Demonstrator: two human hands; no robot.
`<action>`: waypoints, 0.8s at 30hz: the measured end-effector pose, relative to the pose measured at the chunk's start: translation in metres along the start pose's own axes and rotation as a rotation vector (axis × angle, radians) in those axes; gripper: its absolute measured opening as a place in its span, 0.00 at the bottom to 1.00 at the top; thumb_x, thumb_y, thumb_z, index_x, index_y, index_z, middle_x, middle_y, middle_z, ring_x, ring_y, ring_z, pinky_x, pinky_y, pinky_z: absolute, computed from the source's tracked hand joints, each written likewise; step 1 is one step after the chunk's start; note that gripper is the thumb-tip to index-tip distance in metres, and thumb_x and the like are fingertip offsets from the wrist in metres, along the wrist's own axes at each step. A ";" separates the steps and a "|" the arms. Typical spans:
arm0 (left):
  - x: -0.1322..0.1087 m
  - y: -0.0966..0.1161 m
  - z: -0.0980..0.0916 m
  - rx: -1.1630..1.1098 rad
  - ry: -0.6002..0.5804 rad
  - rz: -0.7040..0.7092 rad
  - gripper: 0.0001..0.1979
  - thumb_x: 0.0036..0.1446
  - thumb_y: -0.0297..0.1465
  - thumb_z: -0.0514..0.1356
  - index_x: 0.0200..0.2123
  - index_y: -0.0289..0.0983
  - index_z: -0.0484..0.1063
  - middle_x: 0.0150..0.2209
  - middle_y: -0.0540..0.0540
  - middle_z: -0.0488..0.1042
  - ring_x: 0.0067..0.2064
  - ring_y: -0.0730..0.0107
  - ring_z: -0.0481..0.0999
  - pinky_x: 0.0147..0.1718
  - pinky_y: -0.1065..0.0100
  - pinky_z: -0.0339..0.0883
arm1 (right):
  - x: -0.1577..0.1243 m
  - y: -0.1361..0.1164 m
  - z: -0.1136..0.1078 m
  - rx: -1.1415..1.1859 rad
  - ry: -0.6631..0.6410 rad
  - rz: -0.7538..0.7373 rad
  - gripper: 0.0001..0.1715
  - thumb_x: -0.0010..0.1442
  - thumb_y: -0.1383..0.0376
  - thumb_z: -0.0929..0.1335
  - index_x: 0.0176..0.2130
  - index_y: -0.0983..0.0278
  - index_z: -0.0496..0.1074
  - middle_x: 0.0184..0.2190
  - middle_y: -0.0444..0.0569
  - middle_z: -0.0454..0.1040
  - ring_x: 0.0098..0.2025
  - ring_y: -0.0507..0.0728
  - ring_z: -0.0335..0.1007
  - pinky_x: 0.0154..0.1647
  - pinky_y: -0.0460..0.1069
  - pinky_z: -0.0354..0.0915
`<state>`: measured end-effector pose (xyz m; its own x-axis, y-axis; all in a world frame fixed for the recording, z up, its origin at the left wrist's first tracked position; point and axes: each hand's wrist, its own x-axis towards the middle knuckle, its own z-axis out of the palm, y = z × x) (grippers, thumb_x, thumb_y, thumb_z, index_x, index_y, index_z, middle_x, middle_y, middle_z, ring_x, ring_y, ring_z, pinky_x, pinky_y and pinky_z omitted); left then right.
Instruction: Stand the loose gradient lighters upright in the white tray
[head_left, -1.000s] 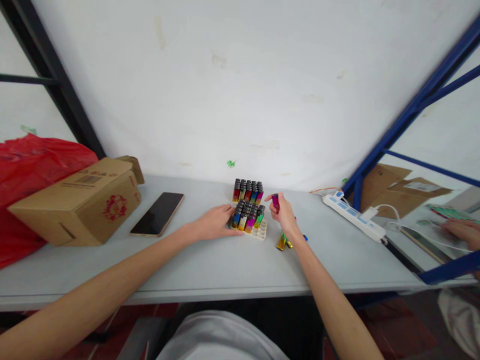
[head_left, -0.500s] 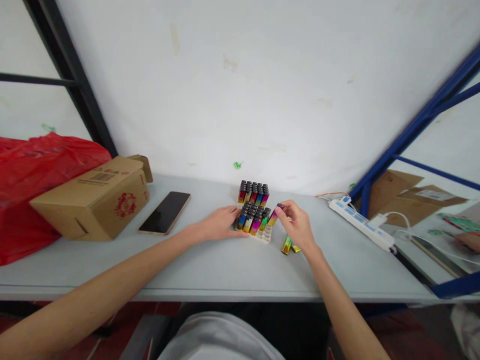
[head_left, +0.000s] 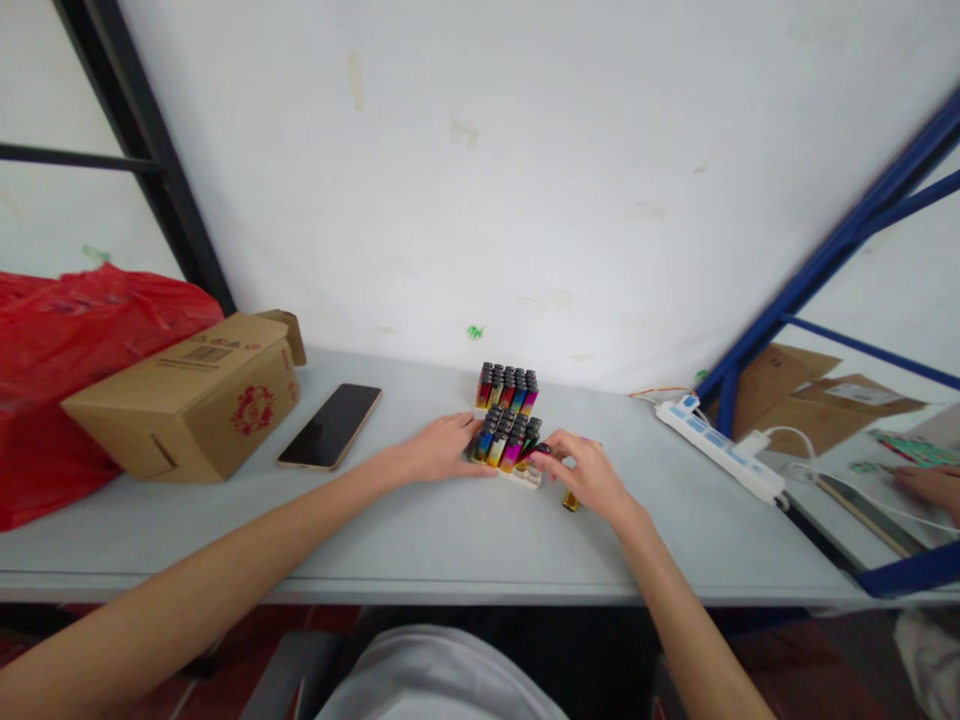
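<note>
My left hand (head_left: 441, 447) grips the left side of a white tray (head_left: 529, 479), its thumb along the front edge. Upright lighters (head_left: 504, 440) with black tops and shiny coloured bodies fill most of this tray, while sockets show at its front right corner. Over that corner, my right hand (head_left: 583, 472) pinches a lighter (head_left: 539, 452), whose black top shows at the fingertips; most of its body is hidden. Below the right hand a gold-coloured lighter (head_left: 571, 501) lies on the table, partly covered by the hand.
Behind the tray stands a second block of upright lighters (head_left: 508, 386). A phone (head_left: 331, 426) lies to the left, near a cardboard box (head_left: 187, 400) and a red plastic bag (head_left: 90, 330). A white power strip (head_left: 720, 450) is at the right. Another person's hand (head_left: 930, 487) shows beyond the blue frame.
My right hand has moved left and down with the lighter, from beside the tray to over its front right corner. The left hand stays in place.
</note>
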<state>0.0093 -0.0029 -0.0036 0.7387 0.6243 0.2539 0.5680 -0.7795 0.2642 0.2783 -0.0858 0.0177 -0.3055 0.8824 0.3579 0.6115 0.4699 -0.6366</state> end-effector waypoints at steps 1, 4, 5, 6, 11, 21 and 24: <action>0.000 0.000 0.000 -0.006 0.006 0.001 0.34 0.59 0.57 0.62 0.55 0.35 0.71 0.50 0.37 0.77 0.51 0.46 0.77 0.52 0.55 0.70 | 0.001 -0.001 -0.002 -0.012 -0.027 -0.002 0.18 0.68 0.49 0.68 0.34 0.58 0.71 0.25 0.44 0.78 0.26 0.57 0.73 0.32 0.49 0.64; 0.000 -0.001 0.001 -0.011 0.006 -0.003 0.33 0.59 0.57 0.62 0.53 0.35 0.72 0.49 0.37 0.77 0.50 0.45 0.77 0.50 0.55 0.71 | 0.005 -0.004 -0.004 -0.053 -0.047 0.006 0.18 0.68 0.50 0.69 0.33 0.59 0.71 0.25 0.44 0.78 0.24 0.55 0.70 0.29 0.48 0.60; 0.000 -0.001 0.001 -0.011 0.004 -0.006 0.33 0.59 0.57 0.62 0.52 0.35 0.72 0.49 0.37 0.77 0.50 0.45 0.77 0.50 0.55 0.71 | 0.008 -0.004 -0.003 -0.073 -0.035 0.010 0.18 0.67 0.50 0.69 0.33 0.59 0.72 0.25 0.44 0.78 0.24 0.55 0.69 0.28 0.47 0.59; 0.000 -0.001 0.000 -0.013 0.005 -0.008 0.32 0.59 0.57 0.62 0.52 0.36 0.72 0.49 0.37 0.77 0.50 0.46 0.77 0.50 0.55 0.71 | 0.011 -0.005 -0.002 -0.097 -0.023 0.013 0.18 0.66 0.50 0.70 0.32 0.59 0.72 0.24 0.43 0.77 0.24 0.55 0.68 0.27 0.47 0.57; -0.001 -0.001 0.000 -0.016 0.012 -0.011 0.32 0.59 0.57 0.62 0.53 0.36 0.72 0.49 0.38 0.77 0.51 0.46 0.77 0.51 0.55 0.71 | 0.020 -0.009 -0.020 -0.144 -0.004 0.062 0.26 0.60 0.46 0.74 0.23 0.60 0.71 0.18 0.43 0.72 0.20 0.53 0.62 0.23 0.47 0.52; 0.000 -0.001 -0.001 0.009 -0.014 -0.009 0.34 0.59 0.60 0.59 0.51 0.36 0.73 0.51 0.36 0.77 0.53 0.46 0.76 0.55 0.55 0.68 | -0.032 0.039 -0.108 -0.141 -0.109 0.293 0.19 0.60 0.49 0.72 0.38 0.61 0.80 0.33 0.50 0.81 0.36 0.60 0.75 0.37 0.52 0.68; 0.000 0.002 -0.004 0.003 -0.013 -0.021 0.33 0.59 0.60 0.60 0.50 0.37 0.74 0.49 0.37 0.77 0.52 0.46 0.77 0.54 0.55 0.70 | -0.039 0.051 -0.110 -0.103 -0.265 0.354 0.19 0.53 0.52 0.76 0.42 0.59 0.82 0.37 0.50 0.81 0.40 0.61 0.76 0.42 0.52 0.69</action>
<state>0.0089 -0.0040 0.0003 0.7314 0.6395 0.2368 0.5841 -0.7667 0.2665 0.4017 -0.0995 0.0467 -0.2327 0.9703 -0.0658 0.7771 0.1449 -0.6125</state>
